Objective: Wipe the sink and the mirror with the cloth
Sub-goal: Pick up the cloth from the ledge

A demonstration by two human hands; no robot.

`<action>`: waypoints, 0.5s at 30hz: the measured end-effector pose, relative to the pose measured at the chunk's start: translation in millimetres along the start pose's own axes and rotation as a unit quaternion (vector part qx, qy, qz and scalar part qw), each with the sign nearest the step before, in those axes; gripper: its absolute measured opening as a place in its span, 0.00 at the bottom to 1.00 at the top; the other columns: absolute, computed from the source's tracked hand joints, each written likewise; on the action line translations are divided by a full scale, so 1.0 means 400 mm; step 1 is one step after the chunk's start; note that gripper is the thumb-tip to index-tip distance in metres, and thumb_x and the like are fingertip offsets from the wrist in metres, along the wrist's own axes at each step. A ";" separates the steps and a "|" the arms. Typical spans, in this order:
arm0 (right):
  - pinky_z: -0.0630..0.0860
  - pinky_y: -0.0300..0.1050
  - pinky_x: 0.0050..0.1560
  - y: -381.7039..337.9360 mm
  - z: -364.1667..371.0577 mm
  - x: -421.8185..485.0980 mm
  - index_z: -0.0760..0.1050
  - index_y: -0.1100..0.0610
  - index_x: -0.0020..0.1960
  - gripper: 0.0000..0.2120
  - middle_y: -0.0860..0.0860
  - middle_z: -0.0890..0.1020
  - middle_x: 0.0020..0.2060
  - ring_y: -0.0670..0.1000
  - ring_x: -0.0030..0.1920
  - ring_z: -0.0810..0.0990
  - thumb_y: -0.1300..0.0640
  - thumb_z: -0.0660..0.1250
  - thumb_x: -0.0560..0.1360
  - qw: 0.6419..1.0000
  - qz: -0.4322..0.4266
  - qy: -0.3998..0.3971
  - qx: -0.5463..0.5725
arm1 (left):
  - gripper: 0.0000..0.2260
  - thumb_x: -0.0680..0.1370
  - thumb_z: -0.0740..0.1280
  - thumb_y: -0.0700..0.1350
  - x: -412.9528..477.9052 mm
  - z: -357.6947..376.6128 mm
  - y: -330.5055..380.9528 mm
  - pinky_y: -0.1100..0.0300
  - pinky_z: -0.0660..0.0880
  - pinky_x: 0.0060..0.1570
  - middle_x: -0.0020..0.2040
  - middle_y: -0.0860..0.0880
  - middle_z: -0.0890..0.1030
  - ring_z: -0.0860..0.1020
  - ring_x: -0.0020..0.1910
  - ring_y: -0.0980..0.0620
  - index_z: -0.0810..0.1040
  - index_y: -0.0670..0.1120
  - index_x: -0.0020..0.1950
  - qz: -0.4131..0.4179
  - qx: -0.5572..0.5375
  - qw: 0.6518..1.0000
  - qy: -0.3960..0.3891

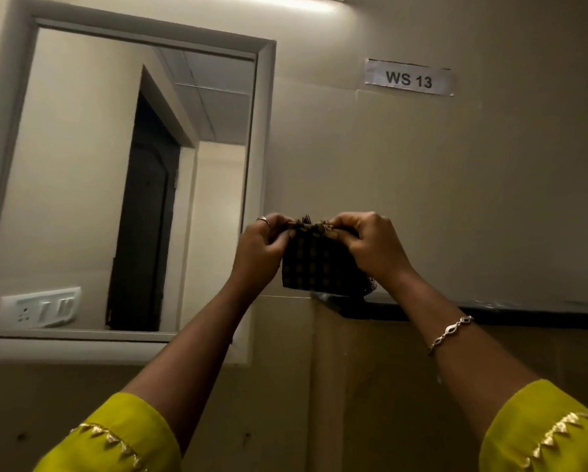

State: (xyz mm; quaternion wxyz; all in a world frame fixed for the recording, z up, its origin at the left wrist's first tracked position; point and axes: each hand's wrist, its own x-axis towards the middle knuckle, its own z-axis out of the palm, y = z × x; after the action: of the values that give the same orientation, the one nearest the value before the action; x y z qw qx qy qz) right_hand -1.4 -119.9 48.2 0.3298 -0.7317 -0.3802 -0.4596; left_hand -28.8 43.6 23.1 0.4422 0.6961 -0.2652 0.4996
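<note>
A dark checked cloth [314,264] with frayed edges hangs folded in front of the wall, right of the mirror. My left hand [260,248] pinches its top left edge and my right hand [365,243] pinches its top right edge, both raised at chest height. The mirror [122,185] in a pale frame fills the left of the view and reflects a dark doorway and a switch plate. The sink is out of view.
A paper label reading WS 13 [409,78] is stuck on the beige wall at the upper right. A dark ledge [490,315] runs along the wall below my hands to the right edge. A light strip [285,0] glows overhead.
</note>
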 end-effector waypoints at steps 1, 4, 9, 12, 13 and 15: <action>0.74 0.38 0.52 -0.022 0.008 0.004 0.81 0.59 0.51 0.08 0.54 0.84 0.47 0.49 0.47 0.80 0.61 0.68 0.73 1.000 -0.004 0.002 0.013 | 0.08 0.77 0.61 0.34 -0.003 -0.020 0.003 0.60 0.78 0.48 0.45 0.43 0.80 0.79 0.47 0.48 0.77 0.44 0.47 0.000 -0.003 1.000 0.010; 0.74 0.37 0.51 -0.086 0.034 0.005 0.81 0.59 0.51 0.08 0.52 0.84 0.46 0.46 0.46 0.79 0.60 0.68 0.74 0.999 -0.018 -0.013 0.043 | 0.08 0.77 0.60 0.34 -0.023 -0.082 0.014 0.56 0.78 0.48 0.44 0.44 0.80 0.79 0.48 0.47 0.75 0.46 0.46 0.000 0.007 0.999 0.034; 0.77 0.37 0.49 -0.172 0.091 -0.040 0.81 0.58 0.50 0.07 0.51 0.83 0.43 0.48 0.45 0.80 0.59 0.67 0.74 0.994 -0.015 -0.072 0.085 | 0.10 0.77 0.60 0.35 -0.103 -0.175 0.015 0.64 0.78 0.45 0.42 0.50 0.79 0.79 0.46 0.52 0.74 0.49 0.45 -0.002 0.038 0.999 0.037; 0.72 0.27 0.39 -0.203 0.135 -0.089 0.80 0.57 0.49 0.06 0.46 0.80 0.38 0.41 0.40 0.77 0.59 0.66 0.75 0.984 0.001 -0.141 0.111 | 0.10 0.77 0.60 0.34 -0.174 -0.231 -0.005 0.67 0.76 0.44 0.42 0.52 0.79 0.79 0.44 0.58 0.74 0.49 0.45 -0.016 0.062 0.998 0.016; 0.72 0.28 0.37 -0.214 0.154 -0.111 0.80 0.55 0.48 0.05 0.44 0.78 0.37 0.40 0.39 0.76 0.59 0.65 0.75 0.978 0.011 -0.167 0.121 | 0.10 0.77 0.61 0.35 -0.202 -0.251 -0.014 0.68 0.76 0.44 0.42 0.52 0.79 0.78 0.44 0.59 0.74 0.50 0.45 -0.023 0.069 0.997 0.008; 0.72 0.32 0.40 -0.231 0.197 -0.158 0.79 0.53 0.48 0.05 0.44 0.79 0.38 0.42 0.41 0.77 0.58 0.65 0.75 0.967 0.032 -0.207 0.148 | 0.07 0.76 0.61 0.39 -0.262 -0.289 -0.030 0.67 0.76 0.44 0.42 0.52 0.79 0.79 0.44 0.58 0.75 0.50 0.46 -0.040 0.073 0.997 -0.005</action>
State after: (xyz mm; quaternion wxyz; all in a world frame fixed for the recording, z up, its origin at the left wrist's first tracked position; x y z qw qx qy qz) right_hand -65.7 -24.8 -26.2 0.3631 -0.7660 -0.4800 -0.2259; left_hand -110.0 143.5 -65.9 0.4084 0.7390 -0.2028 0.4960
